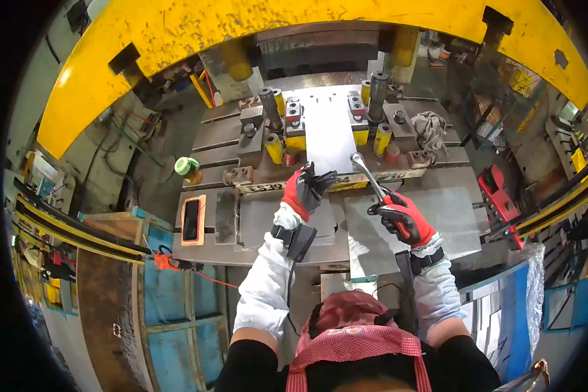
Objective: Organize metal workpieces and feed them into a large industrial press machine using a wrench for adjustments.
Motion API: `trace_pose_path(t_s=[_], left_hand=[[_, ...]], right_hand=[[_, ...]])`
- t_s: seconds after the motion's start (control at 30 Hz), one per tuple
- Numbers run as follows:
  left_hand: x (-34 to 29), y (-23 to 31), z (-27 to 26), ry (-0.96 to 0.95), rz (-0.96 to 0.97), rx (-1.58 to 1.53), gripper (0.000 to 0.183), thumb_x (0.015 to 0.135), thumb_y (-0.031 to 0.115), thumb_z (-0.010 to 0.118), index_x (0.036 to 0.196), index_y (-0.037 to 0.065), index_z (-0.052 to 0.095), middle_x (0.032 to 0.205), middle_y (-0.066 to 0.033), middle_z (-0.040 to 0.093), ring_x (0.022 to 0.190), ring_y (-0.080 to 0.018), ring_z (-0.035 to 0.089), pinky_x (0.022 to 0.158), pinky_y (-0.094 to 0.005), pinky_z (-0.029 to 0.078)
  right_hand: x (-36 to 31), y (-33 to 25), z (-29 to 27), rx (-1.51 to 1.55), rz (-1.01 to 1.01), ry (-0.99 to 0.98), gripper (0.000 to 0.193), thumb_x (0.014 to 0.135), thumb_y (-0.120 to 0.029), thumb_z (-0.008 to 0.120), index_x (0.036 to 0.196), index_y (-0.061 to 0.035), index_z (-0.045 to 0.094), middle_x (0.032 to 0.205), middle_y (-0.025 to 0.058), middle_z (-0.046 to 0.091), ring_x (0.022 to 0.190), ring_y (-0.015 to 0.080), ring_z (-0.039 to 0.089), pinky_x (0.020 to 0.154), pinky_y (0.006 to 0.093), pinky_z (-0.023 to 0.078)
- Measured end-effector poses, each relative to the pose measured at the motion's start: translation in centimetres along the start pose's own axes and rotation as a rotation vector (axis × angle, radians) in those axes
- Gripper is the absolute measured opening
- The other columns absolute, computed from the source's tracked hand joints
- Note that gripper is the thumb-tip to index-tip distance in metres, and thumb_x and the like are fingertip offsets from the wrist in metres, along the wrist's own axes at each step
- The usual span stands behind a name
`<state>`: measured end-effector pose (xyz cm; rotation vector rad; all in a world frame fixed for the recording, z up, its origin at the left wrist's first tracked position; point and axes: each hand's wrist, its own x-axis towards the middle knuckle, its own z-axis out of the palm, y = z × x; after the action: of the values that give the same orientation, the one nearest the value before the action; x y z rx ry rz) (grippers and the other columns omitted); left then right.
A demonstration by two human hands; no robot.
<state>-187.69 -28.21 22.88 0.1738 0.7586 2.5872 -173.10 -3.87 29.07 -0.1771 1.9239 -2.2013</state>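
My right hand (404, 219), in a red and black glove, grips a red-handled tool (371, 179) with a shiny metal shaft. The tool's round tip rests at or just over the front right edge of a bright flat metal sheet (332, 134), which lies in the die between the guide posts. By the sheet's front left corner is my left hand (309, 188), gloved alike, its dark fingers apart and nothing visible in them. Whether those fingers touch the sheet, I cannot tell. Below the hands lie flat grey sheets, one stack (268, 219) at left and another (415, 228) at right.
A yellow press frame (294, 26) arches over the far side. Dark guide posts (270, 108) and yellow blocks (273, 148) flank the sheet. A phone (191, 220) lies at left, a green-lidded bottle (187, 167) behind it. A grey rag (430, 129) sits at right.
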Motion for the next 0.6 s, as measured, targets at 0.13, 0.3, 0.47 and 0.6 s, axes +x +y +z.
trace_pose_path(t_s=[0.13,0.3,0.47,0.6], left_hand=[[0.6,0.0,1.6,0.198,-0.095,-0.078,0.027,0.094,0.020,0.043,0.110,-0.002,0.048,0.104,-0.0191,0.058,0.091,-0.0365,0.061,0.078,-0.0420,0.054],[1.0,0.2,1.0,0.251,-0.128,-0.125,0.026,0.094,0.020,0.042,0.108,-0.001,0.048,0.103,-0.0205,0.058,0.090,-0.0378,0.061,0.078,-0.0429,0.055],[1.2,0.0,1.2,0.233,-0.156,-0.134,0.027,0.094,0.021,0.042,0.110,-0.001,0.047,0.104,-0.0208,0.058,0.092,-0.0380,0.061,0.077,-0.0422,0.056],[1.1,0.2,0.9,0.251,-0.155,-0.124,0.027,0.094,0.020,0.042,0.111,-0.001,0.047,0.104,-0.0203,0.058,0.093,-0.0384,0.060,0.077,-0.0426,0.056]], right_hand=[[-0.1,0.6,-0.4,0.055,0.097,0.029,0.020,0.087,-0.010,0.053,0.102,-0.0011,0.064,0.090,-0.0006,0.046,0.061,0.0058,0.047,0.051,0.0212,0.037],[-0.1,1.3,-0.1,-0.013,0.014,0.026,0.022,0.086,-0.012,0.054,0.105,-0.0025,0.060,0.083,-0.0005,0.049,0.058,0.0056,0.045,0.049,0.0208,0.036],[-0.4,0.7,0.1,-0.107,0.016,0.018,0.022,0.087,-0.009,0.049,0.103,-0.0026,0.063,0.087,0.0019,0.047,0.063,0.0093,0.048,0.050,0.0229,0.039],[-0.4,0.6,0.3,-0.175,-0.031,-0.006,0.023,0.086,-0.008,0.048,0.103,-0.0026,0.063,0.086,0.0031,0.047,0.062,0.0108,0.048,0.050,0.0233,0.039]])
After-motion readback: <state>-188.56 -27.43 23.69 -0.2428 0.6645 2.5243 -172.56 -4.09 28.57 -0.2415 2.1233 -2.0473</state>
